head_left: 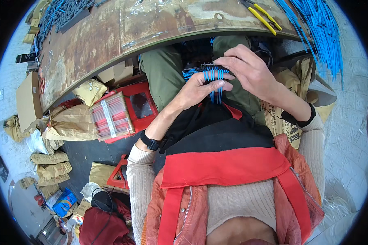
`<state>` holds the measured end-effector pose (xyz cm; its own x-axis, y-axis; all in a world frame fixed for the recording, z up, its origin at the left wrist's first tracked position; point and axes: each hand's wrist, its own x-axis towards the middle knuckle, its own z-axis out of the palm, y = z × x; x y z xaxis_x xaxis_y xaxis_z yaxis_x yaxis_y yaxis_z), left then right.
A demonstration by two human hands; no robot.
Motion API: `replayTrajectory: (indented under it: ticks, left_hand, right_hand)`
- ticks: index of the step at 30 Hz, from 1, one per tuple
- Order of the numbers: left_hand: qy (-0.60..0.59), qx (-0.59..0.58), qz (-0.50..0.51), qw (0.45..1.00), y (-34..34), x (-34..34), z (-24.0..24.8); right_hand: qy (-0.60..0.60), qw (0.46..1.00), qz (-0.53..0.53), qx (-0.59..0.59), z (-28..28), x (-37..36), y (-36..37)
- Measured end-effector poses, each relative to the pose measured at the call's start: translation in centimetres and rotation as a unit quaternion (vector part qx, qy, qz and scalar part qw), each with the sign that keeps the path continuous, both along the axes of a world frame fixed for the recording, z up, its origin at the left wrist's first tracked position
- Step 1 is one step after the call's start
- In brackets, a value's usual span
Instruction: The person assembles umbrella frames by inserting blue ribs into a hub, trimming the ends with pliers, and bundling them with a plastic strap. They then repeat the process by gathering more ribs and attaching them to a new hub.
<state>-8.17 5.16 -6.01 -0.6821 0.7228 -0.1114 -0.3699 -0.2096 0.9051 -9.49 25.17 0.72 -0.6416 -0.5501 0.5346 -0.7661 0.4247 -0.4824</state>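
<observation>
Several thin blue wires [212, 76] lie side by side over my lap, their lower ends hanging below my fingers. My left hand [202, 87] is closed round them, thumb across the front. A dark strip-like piece [207, 66] shows along their upper ends; its exact kind is too small to tell. Over the right end of that piece, my right hand [249, 67] bends its fingers with thumb and fingertips drawn together. Whatever sits between those fingertips is hidden. More blue wires show behind my left hand, between my knees.
A worn wooden table [163, 24] spans the far side, bearing yellow-handled pliers [265, 18]. A thick bundle of blue wires [325, 36] hangs over its right end. Dark small parts [61, 18] are heaped far left. A red stool [145, 102] and paper sacks [71, 122] stand left.
</observation>
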Motion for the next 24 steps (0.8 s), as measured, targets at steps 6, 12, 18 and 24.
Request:
replayTrajectory:
  ticks: [6, 12, 18, 24]
  left_hand:
    - [-0.01, -0.002, -0.004, 1.0, -0.2, 0.3, 0.2]
    - [-0.035, 0.007, 0.002, 0.999, -0.4, 0.5, 0.4]
    - [-0.005, 0.015, -0.005, 1.0, -0.3, 0.7, 0.0]
    - [0.001, 0.02, 0.003, 1.0, -0.4, 1.2, 0.1]
  right_hand:
    - [-0.045, 0.999, -0.008, 0.005, 0.6, 0.6, 0.2]
    - [-0.088, 0.996, -0.008, 0.02, 1.0, 1.0, 0.5]
    - [-0.096, 0.995, -0.005, -0.023, 0.2, 1.2, 0.0]
    - [0.028, 0.998, -0.029, 0.04, 1.0, 2.0, -0.5]
